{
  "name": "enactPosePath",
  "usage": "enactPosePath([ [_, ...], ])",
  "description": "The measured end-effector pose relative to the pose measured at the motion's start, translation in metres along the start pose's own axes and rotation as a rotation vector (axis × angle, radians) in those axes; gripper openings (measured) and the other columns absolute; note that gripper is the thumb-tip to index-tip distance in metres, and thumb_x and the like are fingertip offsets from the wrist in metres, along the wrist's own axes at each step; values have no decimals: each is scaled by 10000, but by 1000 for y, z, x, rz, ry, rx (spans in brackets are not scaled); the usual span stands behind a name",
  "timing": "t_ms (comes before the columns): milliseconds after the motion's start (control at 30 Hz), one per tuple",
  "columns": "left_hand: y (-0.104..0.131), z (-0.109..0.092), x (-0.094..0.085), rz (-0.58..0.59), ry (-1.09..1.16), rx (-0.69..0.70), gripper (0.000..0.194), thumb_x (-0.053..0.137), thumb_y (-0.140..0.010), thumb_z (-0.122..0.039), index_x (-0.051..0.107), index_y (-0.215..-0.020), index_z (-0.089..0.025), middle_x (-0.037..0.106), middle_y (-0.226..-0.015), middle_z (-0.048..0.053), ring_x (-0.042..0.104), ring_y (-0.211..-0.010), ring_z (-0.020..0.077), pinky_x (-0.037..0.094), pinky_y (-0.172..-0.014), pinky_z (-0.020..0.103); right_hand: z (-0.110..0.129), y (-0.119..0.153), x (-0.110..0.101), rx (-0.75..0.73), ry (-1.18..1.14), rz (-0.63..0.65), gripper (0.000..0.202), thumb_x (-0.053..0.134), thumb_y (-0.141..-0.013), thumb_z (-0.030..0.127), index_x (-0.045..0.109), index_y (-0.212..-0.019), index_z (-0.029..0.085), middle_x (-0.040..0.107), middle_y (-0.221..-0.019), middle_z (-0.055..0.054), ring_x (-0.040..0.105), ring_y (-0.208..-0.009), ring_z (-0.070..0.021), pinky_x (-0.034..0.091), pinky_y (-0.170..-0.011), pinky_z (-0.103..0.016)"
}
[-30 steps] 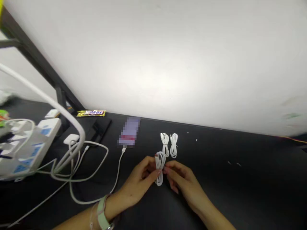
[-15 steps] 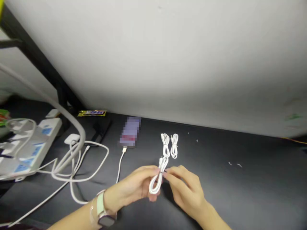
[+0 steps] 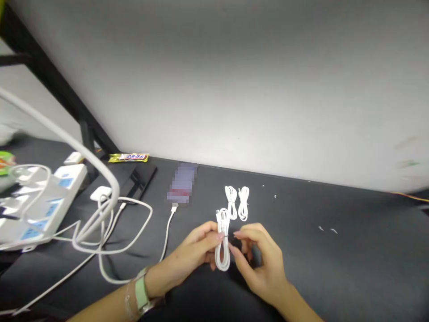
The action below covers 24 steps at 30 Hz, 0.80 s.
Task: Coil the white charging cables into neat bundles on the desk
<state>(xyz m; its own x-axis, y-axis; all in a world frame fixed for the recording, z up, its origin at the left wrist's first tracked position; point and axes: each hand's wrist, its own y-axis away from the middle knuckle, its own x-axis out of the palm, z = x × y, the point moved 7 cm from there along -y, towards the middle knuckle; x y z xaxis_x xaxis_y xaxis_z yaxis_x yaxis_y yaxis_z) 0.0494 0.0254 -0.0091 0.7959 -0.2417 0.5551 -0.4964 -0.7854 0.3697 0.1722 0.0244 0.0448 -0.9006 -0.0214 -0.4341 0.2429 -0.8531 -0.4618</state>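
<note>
My left hand [image 3: 201,245] is closed on a bundled white charging cable [image 3: 222,260], its thumb across the middle. A thin dark tie [image 3: 225,236] circles the bundle there, and the loops hang below it. Just to the right, my right hand [image 3: 264,259] has thumb and forefinger spread apart near the tie, with no object visible between them. Two more tied white cable bundles, a left one [image 3: 232,203] and a right one [image 3: 243,204], lie side by side on the black desk [image 3: 362,268] beyond my hands.
A blurred-out phone [image 3: 182,183] with a white cord plugged in lies behind my left hand. Leftward are a black device [image 3: 144,179], a white charger [image 3: 101,193], tangled white cords and a power strip [image 3: 63,197]. A yellow snack wrapper [image 3: 129,157] sits by the wall [image 3: 251,103].
The held bundle has turned more upright and risen slightly. My right fingertips, close together at the tie before, have spread and drawn back a little to the right.
</note>
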Motion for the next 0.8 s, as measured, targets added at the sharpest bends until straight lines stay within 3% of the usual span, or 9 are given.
enactPosePath([
  [100, 0, -7, -1, -35, -116, 84, 303, 605, -807, -429, 507, -884, -153, 550, -674, -24, 510, -556, 72, 376, -508, 186, -14, -1, 8, 256, -158, 79, 62, 592, -831, 225, 536, -830, 200, 509, -737, -8, 462, -538, -107, 388, -468, -232],
  [200, 1, -15, 0, -43, -224, 173, 301, 606, -808, -422, 506, -907, -157, 548, -701, -25, 495, -588, 73, 369, -531, 189, -25, 2, 17, 471, -343, 150, 166, 559, -865, 324, 526, -770, 192, 477, -646, 19, 438, -536, -103, 361, -482, -224],
  [367, 2, -12, 0, -37, -185, 166, 276, 593, -827, -400, 506, -943, -165, 553, -723, -19, 509, -611, 86, 393, -555, 209, -29, 2, 22, 582, -486, 189, 215, 570, -855, 378, 530, -768, 185, 491, -629, 25, 414, -529, -92, 339, -478, -213],
  [600, 2, -4, 3, 48, 94, 58, 187, 591, -849, -313, 543, -935, -154, 573, -775, 7, 528, -651, 72, 396, -612, 201, -21, -6, 11, 373, -303, 206, 133, 559, -875, 287, 585, -790, 188, 538, -728, -13, 494, -607, -123, 416, -532, -234],
  [700, 3, -4, 3, 63, 104, 18, 187, 597, -846, -305, 545, -933, -148, 586, -760, 13, 525, -642, 67, 390, -613, 191, -12, -8, 4, 162, -112, 166, 64, 547, -875, 191, 606, -847, 194, 563, -758, -26, 527, -629, -134, 436, -553, -245],
  [800, 2, -3, 1, 51, 49, 14, 202, 616, -830, -308, 547, -933, -148, 592, -738, 8, 525, -634, 69, 380, -598, 185, -1, -7, 0, -82, 78, 130, 176, 526, -856, 75, 599, -961, 197, 606, -840, -51, 574, -739, -159, 469, -643, -268],
])
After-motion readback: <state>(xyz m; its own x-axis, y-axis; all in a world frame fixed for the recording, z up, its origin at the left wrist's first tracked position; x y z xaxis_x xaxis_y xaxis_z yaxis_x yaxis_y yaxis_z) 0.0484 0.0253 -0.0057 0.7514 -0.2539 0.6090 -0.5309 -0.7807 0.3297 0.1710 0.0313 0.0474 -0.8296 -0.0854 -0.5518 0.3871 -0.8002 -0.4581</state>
